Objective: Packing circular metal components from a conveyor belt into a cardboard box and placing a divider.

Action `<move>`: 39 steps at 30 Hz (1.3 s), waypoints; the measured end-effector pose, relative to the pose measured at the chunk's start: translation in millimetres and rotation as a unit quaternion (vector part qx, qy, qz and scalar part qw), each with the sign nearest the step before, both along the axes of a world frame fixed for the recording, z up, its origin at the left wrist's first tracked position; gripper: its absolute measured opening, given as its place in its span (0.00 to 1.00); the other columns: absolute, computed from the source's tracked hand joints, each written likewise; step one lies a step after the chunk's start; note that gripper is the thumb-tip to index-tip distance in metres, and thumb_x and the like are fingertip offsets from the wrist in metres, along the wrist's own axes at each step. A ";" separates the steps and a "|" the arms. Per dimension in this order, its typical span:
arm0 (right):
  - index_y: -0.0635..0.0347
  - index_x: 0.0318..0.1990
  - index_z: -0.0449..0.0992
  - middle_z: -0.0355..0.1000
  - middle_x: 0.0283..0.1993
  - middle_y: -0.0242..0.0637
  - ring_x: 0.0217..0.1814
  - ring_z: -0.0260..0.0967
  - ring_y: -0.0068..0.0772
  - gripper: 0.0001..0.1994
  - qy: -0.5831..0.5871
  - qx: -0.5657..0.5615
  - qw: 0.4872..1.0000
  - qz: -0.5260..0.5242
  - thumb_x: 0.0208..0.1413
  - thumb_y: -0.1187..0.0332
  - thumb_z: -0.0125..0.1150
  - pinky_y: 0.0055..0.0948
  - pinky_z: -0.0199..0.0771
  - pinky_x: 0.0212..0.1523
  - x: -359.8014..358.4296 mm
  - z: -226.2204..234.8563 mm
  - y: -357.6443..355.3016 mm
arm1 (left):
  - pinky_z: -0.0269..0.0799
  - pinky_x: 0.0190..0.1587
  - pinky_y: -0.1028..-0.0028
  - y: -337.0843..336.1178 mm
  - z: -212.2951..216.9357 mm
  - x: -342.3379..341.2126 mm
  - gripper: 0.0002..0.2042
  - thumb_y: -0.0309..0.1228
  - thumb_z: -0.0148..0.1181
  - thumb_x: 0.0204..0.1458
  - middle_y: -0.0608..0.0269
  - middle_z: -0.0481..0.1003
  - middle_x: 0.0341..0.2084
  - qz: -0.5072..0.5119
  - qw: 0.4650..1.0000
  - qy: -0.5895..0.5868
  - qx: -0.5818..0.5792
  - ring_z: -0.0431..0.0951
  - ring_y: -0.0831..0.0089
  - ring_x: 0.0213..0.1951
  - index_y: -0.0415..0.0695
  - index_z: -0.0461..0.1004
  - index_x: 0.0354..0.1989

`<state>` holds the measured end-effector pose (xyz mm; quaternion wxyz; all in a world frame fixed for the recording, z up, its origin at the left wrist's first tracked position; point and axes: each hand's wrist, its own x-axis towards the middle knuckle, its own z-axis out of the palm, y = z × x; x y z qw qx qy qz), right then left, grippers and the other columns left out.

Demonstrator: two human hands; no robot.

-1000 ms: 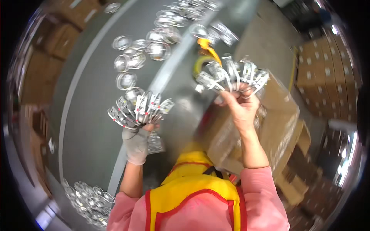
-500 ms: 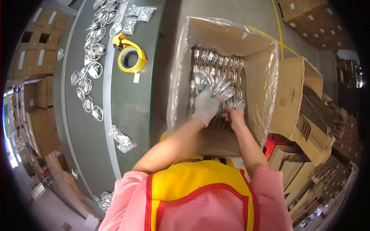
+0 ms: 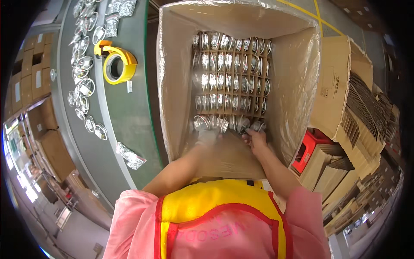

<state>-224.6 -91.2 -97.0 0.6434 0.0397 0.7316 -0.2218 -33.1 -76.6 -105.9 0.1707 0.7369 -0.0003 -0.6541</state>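
Observation:
A deep cardboard box [image 3: 295, 86] lined with clear plastic stands before me. Its cardboard dividers hold rows of round, silvery-white coiled cables [image 3: 220, 81], set on edge. My left hand [image 3: 208, 137], in a pale glove, is smeared by motion at the near left of the nearest row, so its finger pose is unclear. At that row's right end, my right hand [image 3: 257, 140] has bent fingers closed at a coiled cable [image 3: 243, 124]. Another coil lies against the fingertips. The lower part of this row is partly hidden by my hands and blur.
Left of the box runs a green conveyor [image 3: 129, 112] bearing loose coils [image 3: 86, 87], a yellow tape dispenser [image 3: 120, 67] and small silvery bags [image 3: 130, 155]. At right are a red stool [image 3: 307, 149], an open carton [image 3: 332, 82] with dividers, and stacked cardboard sheets [image 3: 325, 166].
My view has shifted, with the box now larger and nearer. Both hands have drawn back toward the near row, uncovering the middle rows, where coils had lain tilted beneath my left hand.

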 end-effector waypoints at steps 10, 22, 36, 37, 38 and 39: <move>0.56 0.46 0.57 0.68 0.35 0.40 0.19 0.70 0.34 0.12 0.058 0.042 0.994 0.077 0.57 0.67 0.47 0.27 0.63 0.10 -1.6 -0.3 4.6 | 0.70 0.19 0.71 48.8 -68.0 19.3 0.07 0.19 0.47 0.51 0.59 0.72 0.25 -0.021 0.992 -0.061 -0.111 0.71 0.69 0.17 0.36 0.67 0.39; 0.61 0.40 0.65 0.70 0.28 0.47 0.18 0.70 0.36 0.13 0.291 0.052 0.908 0.296 0.58 0.59 0.43 0.35 0.65 0.13 -20.4 -39.1 18.3 | 0.70 0.21 0.70 16.4 -29.7 22.3 0.17 0.25 0.52 0.49 0.57 0.75 0.25 0.015 0.995 -0.098 -0.033 0.75 0.72 0.21 0.42 0.65 0.50; 0.65 0.41 0.63 0.70 0.28 0.52 0.28 0.71 0.51 0.10 0.382 -0.036 0.827 0.411 0.50 0.75 0.46 0.44 0.69 0.23 -16.9 -24.7 5.5 | 0.65 0.14 0.73 -12.3 -0.8 22.0 0.05 0.26 0.45 0.53 0.64 0.71 0.20 0.061 0.993 -0.096 0.010 0.69 0.72 0.13 0.47 0.67 0.36; 0.64 0.43 0.63 0.70 0.32 0.52 0.34 0.71 0.54 0.12 0.457 -0.109 0.703 0.534 0.51 0.73 0.48 0.47 0.70 0.31 -15.3 -20.6 5.7 | 0.64 0.13 0.73 -10.7 -0.4 22.5 0.05 0.26 0.45 0.52 0.65 0.70 0.18 0.049 0.997 -0.059 0.001 0.69 0.73 0.13 0.46 0.68 0.34; 0.64 0.43 0.63 0.70 0.32 0.52 0.34 0.71 0.54 0.12 0.460 -0.105 0.702 0.533 0.51 0.73 0.48 0.47 0.70 0.31 -15.7 -16.0 4.8 | 0.64 0.13 0.73 -9.4 -0.7 22.0 0.05 0.25 0.45 0.51 0.66 0.70 0.17 0.036 0.999 -0.021 -0.009 0.68 0.73 0.13 0.46 0.69 0.31; 0.62 0.44 0.62 0.70 0.36 0.51 0.41 0.68 0.55 0.14 0.442 -0.088 0.695 0.560 0.50 0.70 0.50 0.47 0.68 0.38 -13.7 -12.3 3.3 | 0.61 0.13 0.74 -6.5 -6.4 19.8 0.05 0.24 0.47 0.51 0.67 0.69 0.14 -0.009 0.997 -0.076 0.023 0.66 0.76 0.12 0.45 0.70 0.27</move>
